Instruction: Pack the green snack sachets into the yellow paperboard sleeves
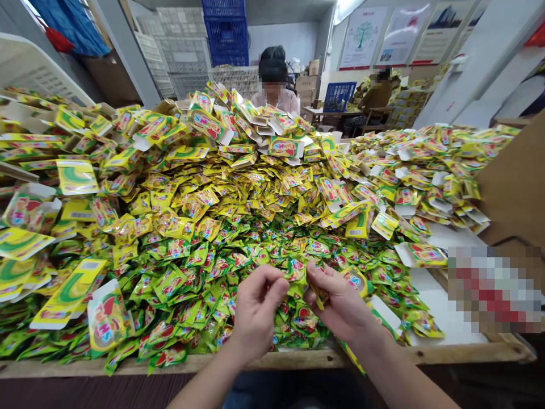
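Observation:
A huge heap of small green and yellow foil sachets (238,250) covers the wooden table, with larger yellow card-backed packets (72,295) lying among them. My left hand (258,309) and my right hand (336,301) hover low over the heap near the table's front edge. Their fingertips come together on a small green foil sachet (298,275), pinching it from both sides. Its exact shape is partly hidden by my fingers. A white-backed packet (383,318) lies just beyond my right wrist.
The wooden front table edge (272,360) runs below my forearms. A pixelated object (494,289) stands at the right, beside a cardboard sheet (515,187). Across the heap sits a person (275,94), and another person (378,94) sits farther back. Stacked blue crates (225,34) stand behind.

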Tool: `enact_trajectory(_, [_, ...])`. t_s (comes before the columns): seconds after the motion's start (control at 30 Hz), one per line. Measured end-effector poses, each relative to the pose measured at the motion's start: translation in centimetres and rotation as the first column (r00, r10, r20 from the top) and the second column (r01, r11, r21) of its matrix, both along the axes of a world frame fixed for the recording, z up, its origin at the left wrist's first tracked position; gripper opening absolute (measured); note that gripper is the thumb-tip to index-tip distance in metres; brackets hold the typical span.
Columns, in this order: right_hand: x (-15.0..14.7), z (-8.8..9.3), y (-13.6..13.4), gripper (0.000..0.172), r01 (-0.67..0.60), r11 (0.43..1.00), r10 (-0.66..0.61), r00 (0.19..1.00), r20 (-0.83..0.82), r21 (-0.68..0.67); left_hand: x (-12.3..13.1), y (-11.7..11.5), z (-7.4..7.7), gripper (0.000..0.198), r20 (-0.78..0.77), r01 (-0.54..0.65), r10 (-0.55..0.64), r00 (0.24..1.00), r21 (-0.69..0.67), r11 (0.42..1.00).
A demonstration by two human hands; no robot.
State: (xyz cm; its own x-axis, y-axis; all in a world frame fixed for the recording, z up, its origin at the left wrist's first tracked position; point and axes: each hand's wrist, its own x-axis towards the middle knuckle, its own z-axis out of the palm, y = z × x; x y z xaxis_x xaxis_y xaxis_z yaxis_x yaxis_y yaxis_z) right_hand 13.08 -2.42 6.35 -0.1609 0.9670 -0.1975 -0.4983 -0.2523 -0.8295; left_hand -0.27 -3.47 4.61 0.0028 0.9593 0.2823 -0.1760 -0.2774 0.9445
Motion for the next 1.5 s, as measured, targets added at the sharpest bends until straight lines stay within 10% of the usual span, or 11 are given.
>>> enact_trajectory(0.17, [0.5, -1.9, -0.8, 0.033, 0.275, 0.941, -0.313, 0.930, 0.193, 0.200, 0.7, 0.6, -0.2, 0.042, 0.358, 0.237, -0.061, 0.932, -0.472, 0.849])
enact_trajectory(0.4, [3.0, -1.8, -1.0, 0.032, 0.131, 0.976, -0.161, 0.972, 0.171, 0.174, 0.5, 0.1, -1.2, 0.023, -0.205, 0.042, -0.030, 0.978, 0.051, 0.998])
enact_trajectory(0.67, [5.0, 1.6, 0.6, 0.029, -0.243, 0.924, 0.001, 0.773, 0.635, 0.295, -2.5, 1.4, 3.1, 0.018, -0.736, 0.204, 0.011, 0.677, 0.202, 0.958])
enact_trajectory(0.97, [2.2, 1.7, 0.0, 0.030, -0.280, 0.893, -0.037, 0.736, 0.676, 0.353, -0.8, 0.7, 2.6, 0.018, -0.608, -0.090, 0.275, 0.745, 0.316, 0.944])
enact_trajectory(1.1, [2.3, 1.4, -0.2, 0.033, -0.392, 0.863, 0.068, 0.715, 0.696, 0.319, -0.8, 0.5, 2.2, 0.017, -0.588, -0.013, 0.283, 0.758, 0.420, 0.908])
enact_trajectory(1.37, [1.5, 0.7, -1.1, 0.018, -0.284, 0.648, -0.342, 0.721, 0.603, 0.707, -0.2, 1.5, 1.6, 0.028, -0.384, -0.121, 0.203, 0.901, 0.227, 0.966])
enact_trajectory(1.5, [2.4, 0.0, -1.1, 0.019, -0.330, 0.654, -0.317, 0.698, 0.643, 0.681, -1.2, 1.8, 0.6, 0.023, -0.472, 0.013, 0.239, 0.849, 0.471, 0.882])
